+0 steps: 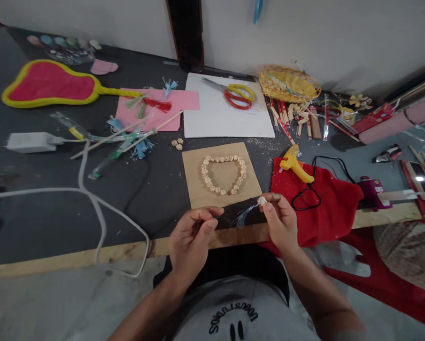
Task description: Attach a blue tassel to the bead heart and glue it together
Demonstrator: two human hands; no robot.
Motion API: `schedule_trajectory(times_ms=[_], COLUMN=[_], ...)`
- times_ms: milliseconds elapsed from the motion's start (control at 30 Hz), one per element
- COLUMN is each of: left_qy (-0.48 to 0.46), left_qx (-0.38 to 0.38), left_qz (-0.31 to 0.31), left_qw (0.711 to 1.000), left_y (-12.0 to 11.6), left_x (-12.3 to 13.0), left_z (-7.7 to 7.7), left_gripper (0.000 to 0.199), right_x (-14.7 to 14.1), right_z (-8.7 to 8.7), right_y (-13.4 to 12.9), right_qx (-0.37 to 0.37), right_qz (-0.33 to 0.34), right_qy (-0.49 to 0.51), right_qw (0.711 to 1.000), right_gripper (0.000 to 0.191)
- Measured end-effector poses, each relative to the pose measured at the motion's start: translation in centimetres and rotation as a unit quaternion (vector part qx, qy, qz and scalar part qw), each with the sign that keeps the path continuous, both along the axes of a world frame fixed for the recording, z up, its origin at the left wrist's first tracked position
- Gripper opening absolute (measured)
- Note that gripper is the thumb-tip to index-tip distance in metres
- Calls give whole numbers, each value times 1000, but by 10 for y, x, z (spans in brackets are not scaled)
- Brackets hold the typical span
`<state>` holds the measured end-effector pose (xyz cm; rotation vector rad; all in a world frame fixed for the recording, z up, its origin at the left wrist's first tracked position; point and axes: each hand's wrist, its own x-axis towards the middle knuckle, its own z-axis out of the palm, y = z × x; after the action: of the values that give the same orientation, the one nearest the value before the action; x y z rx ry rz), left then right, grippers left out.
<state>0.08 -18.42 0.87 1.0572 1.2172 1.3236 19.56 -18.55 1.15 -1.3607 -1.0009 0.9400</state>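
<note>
Over the near wooden edge [241, 235] of the dark grey table [159, 208]: right hand [282, 222] pinched on the small pale piece [262, 201] topping a light-blue thread tassel [243, 218]; left hand [191, 239] just beside, thumb and forefinger nearly together, any hold impossible to tell. Beyond, on a flat tan card [194, 173], heart-shaped outline of cream flower-shaped pieces [223, 159]; rightward, yellow glue gun [296, 166] on bright red cloth [328, 203].

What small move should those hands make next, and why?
Perhaps bring the left hand to the blue tassel to steady it: the right hand pinches the small pale piece at the tassel's top, while the left hand is apart from both. Whether the left fingers hold a thin thread, I cannot tell.
</note>
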Motion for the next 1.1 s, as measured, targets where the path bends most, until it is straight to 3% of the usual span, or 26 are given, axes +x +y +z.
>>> schedule_trajectory(times_ms=[133,233,300,400,533,667,867,1100], left_qy=[34,58,75,103,119,149,255,381], left_qx=[12,9,11,71,155,102,70,155], left_qz=[58,47,-1,-137,-299,-363,-366,-354], left_qw=[998,997,997,983,934,914,892,840], left_y=[-2,-5,-6,-8,-11,-13,-16,-16], left_x=[-17,-21,-18,-12,-7,-12,-26,-35], left_z=[-10,-8,-2,9,18,20,20,16], left_gripper=[21,24,27,39,49,44,31,20], right_x=[5,6,5,1,-3,-5,-12,-21], right_z=[0,6,15,31,45,34,7,8], right_y=[-4,-6,-7,-11,-13,1,20,28], right_qx=[56,142,200,246,231,147,112,110], right_qz=[36,92,117,127,127,141,167,171], right_qy=[-81,-182,-236,-285,-319,-413,-549,-602], right_qw=[994,969,944,918,910,888,811,772], right_gripper=[9,7,11,16,17,5,14,15])
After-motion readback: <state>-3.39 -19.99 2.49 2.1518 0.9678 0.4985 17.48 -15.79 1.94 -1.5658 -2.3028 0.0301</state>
